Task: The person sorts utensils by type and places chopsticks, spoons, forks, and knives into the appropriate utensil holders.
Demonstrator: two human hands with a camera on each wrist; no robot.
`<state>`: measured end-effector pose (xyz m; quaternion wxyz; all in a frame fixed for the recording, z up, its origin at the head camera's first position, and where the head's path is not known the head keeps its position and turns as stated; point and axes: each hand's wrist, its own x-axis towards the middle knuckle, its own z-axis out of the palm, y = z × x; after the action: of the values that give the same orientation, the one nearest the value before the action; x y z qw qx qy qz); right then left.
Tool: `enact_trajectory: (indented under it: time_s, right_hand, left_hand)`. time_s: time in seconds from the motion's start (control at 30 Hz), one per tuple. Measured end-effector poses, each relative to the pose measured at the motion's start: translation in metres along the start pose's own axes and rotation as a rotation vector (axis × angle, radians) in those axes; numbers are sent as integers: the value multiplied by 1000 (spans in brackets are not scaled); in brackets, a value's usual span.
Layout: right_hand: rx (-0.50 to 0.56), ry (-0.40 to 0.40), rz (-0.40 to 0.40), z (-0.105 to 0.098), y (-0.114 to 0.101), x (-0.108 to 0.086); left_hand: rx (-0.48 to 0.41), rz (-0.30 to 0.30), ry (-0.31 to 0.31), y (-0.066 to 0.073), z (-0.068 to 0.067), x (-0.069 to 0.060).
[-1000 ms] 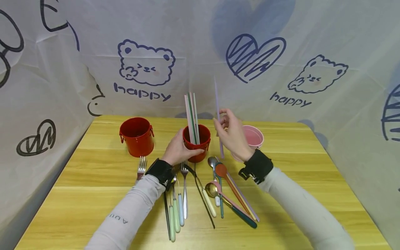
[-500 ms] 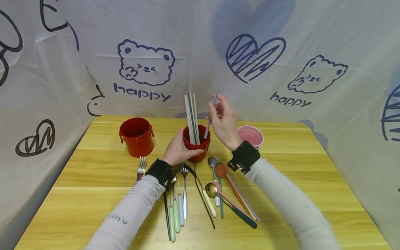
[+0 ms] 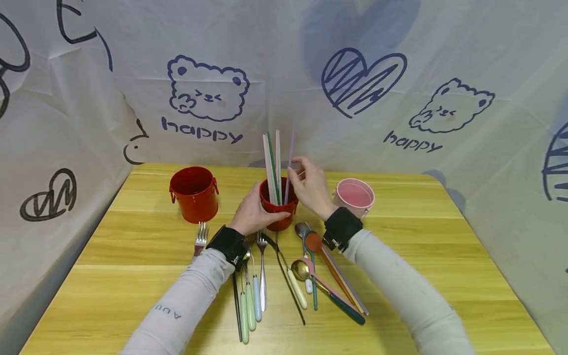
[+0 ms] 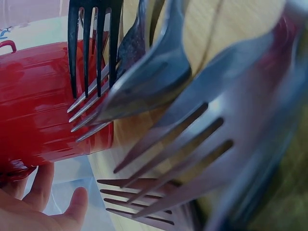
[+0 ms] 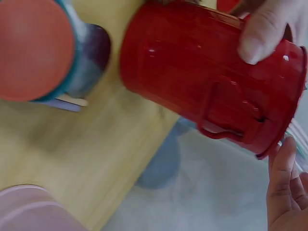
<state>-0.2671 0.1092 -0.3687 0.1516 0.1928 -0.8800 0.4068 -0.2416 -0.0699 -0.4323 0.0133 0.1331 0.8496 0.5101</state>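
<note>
My left hand (image 3: pixel 253 212) grips the middle red bucket (image 3: pixel 280 225) around its side, thumb across the front near the rim. Several long thin chopsticks (image 3: pixel 271 170), pink, green and pale, stand upright in it. With thumb and fingertips, my right hand (image 3: pixel 308 185) pinches a purple chopstick (image 3: pixel 290 148); its lower end is inside the bucket, slightly tilted. In the right wrist view, my right hand (image 5: pixel 284 187) is by the bucket's rim, while the chopstick it holds is hard to make out. The left wrist view shows the bucket wall (image 4: pixel 38 96) beside large forks (image 4: pixel 192 144).
Another red bucket (image 3: pixel 194 197) stands at the left and a pink bucket (image 3: pixel 355 195) at the right. Forks (image 3: pixel 263 276), a gold spoon (image 3: pixel 301 269), an orange spoon (image 3: pixel 313 241) and other cutlery lie spread on the wooden table (image 3: pixel 421 246) in front. A printed cloth hangs behind.
My right hand has moved left from beside the pink bucket, bringing the purple chopstick over and down into the middle red bucket. My left hand has kept its hold there.
</note>
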Motion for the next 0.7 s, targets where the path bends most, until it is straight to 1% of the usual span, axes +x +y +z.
enact_trajectory:
  time_s: [0.1, 0.23, 0.3, 0.53, 0.7]
  right_hand:
    - [-32, -3, 10, 0, 5, -5]
    - [-26, 2, -11, -1, 9, -11]
    - [-15, -1, -9, -1, 10, -14]
    - [20, -29, 34, -6, 14, -25]
    - [18, -46, 56, -11, 16, -36]
  left_hand:
    - [5, -10, 2, 0, 0, 0]
    - [10, -13, 7, 0, 0, -1]
    - [12, -11, 8, 0, 0, -1]
    - [9, -13, 12, 0, 1, 0]
    - [8, -17, 13, 0, 1, 0]
